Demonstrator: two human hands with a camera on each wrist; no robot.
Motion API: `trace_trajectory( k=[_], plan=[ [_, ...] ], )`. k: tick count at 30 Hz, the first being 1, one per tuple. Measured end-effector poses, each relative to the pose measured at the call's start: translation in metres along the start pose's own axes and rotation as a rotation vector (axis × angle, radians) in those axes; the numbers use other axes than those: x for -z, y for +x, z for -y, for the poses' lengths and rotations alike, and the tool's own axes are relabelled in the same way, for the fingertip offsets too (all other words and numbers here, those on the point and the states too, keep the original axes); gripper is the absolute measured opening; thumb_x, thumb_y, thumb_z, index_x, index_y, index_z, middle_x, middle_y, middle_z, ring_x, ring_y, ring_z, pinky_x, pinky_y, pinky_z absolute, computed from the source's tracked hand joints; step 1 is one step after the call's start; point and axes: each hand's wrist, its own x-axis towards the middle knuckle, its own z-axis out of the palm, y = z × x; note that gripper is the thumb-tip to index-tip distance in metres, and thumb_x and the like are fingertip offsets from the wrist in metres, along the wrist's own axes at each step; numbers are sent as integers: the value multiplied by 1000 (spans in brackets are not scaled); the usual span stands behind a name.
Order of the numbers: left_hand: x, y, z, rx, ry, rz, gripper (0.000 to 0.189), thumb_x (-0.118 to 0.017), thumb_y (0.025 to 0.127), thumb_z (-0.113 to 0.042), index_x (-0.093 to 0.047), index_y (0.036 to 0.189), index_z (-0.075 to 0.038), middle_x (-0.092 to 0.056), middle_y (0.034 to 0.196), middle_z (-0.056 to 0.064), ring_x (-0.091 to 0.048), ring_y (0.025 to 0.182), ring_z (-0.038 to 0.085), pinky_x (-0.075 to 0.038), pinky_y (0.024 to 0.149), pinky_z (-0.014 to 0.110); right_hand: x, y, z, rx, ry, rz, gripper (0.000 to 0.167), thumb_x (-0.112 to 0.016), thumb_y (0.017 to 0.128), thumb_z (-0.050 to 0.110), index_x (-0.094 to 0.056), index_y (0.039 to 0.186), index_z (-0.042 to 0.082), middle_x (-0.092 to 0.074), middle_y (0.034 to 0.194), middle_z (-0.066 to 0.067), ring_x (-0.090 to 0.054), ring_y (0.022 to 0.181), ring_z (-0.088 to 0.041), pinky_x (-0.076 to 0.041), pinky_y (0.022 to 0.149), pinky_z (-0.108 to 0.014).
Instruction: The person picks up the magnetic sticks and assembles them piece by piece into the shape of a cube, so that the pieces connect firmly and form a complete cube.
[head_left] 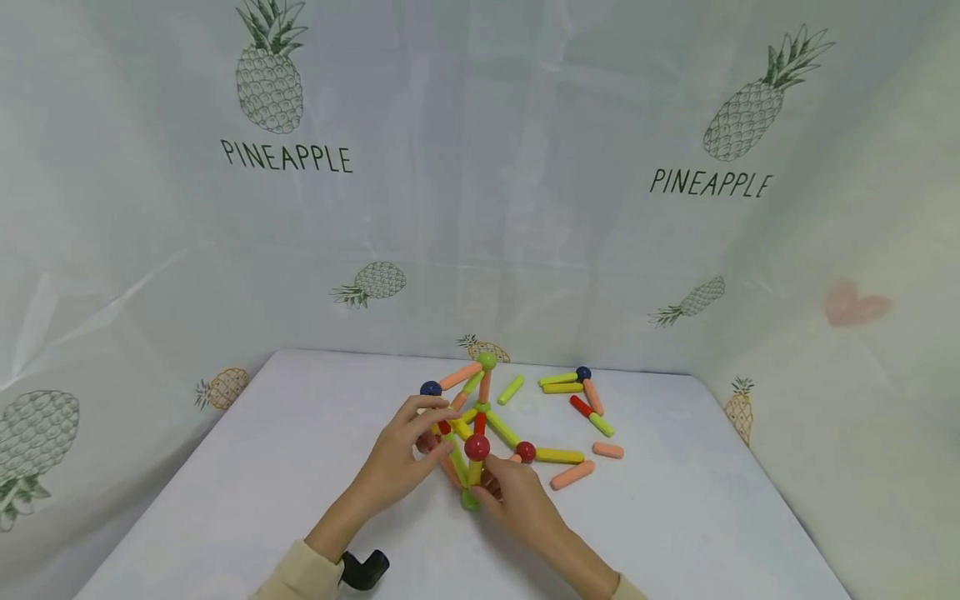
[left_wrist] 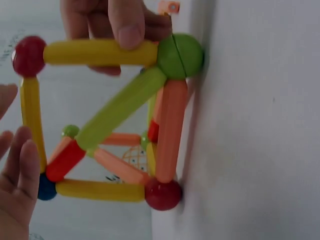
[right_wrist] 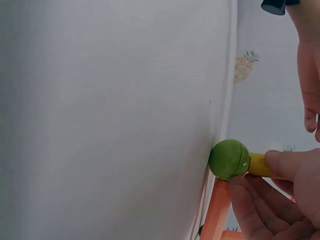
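A frame of coloured magnetic sticks and balls stands on the white table [head_left: 262, 500], between both hands. My right hand [head_left: 521, 500] pinches its upright yellow stick [left_wrist: 100, 52] between thumb and fingers, close above the green ball [right_wrist: 229, 160] at the near bottom corner. A red ball [head_left: 477, 447] tops that stick. On the other side, my left hand [head_left: 397, 454] has its fingers loosely spread beside the blue ball [left_wrist: 47, 186] and the upper yellow stick [left_wrist: 32, 120]. A light green stick [left_wrist: 120, 107] and a red stick [left_wrist: 66, 160] run diagonally across the near face.
Loose sticks lie right of the frame, among them an orange stick [head_left: 572, 475] and a lime stick [head_left: 512, 389]. Behind them, a dark blue ball [head_left: 583, 373] touches several sticks. A pineapple-print curtain [head_left: 495, 208] hangs behind the table.
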Motion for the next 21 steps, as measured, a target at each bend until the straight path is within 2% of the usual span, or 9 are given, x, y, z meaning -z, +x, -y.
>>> trace_trajectory(
  k=[5, 9, 14, 16, 21],
  plan=[
    [-6, -3, -7, -55, -49, 66, 41, -73, 89, -24, -61, 128, -30, -49, 137, -11, -54, 75, 1, -51, 66, 22, 0, 1, 2, 5, 7, 4, 18, -77, 85, 15, -64, 99, 16, -64, 81, 12, -60, 71, 1, -53, 64, -19],
    [-9, -5, -6, -75, -59, 75, 40, -75, 88, -26, -62, 126, -27, -53, 133, -10, -55, 75, 1, -51, 67, 21, 0, 1, 2, 1, 0, 12, 19, -77, 85, 16, -66, 100, 16, -63, 79, 14, -59, 69, 1, -52, 64, -19],
    [-9, -3, -8, -97, -71, 76, 45, -76, 86, -26, -57, 127, -34, -54, 130, -5, -57, 77, 7, -52, 68, 23, 10, 2, -1, -1, -15, 47, 22, -78, 85, 19, -69, 106, 19, -66, 86, 12, -60, 74, 0, -52, 66, -18],
    [-9, -2, -9, -112, -76, 79, 49, -77, 85, -26, -57, 128, -34, -53, 130, -6, -58, 77, 10, -52, 68, 24, 20, 2, -5, 11, -54, 42, 26, -78, 85, 19, -70, 109, 18, -68, 94, 8, -61, 79, -4, -53, 69, -21],
    [-9, -2, -11, -116, -77, 83, 51, -80, 82, -25, -58, 128, -34, -48, 130, -10, -59, 79, 14, -53, 68, 26, 45, 6, -28, 61, -249, 17, 35, -77, 83, 12, -69, 116, 12, -66, 110, -2, -58, 95, -19, -53, 80, -34]
  ],
)
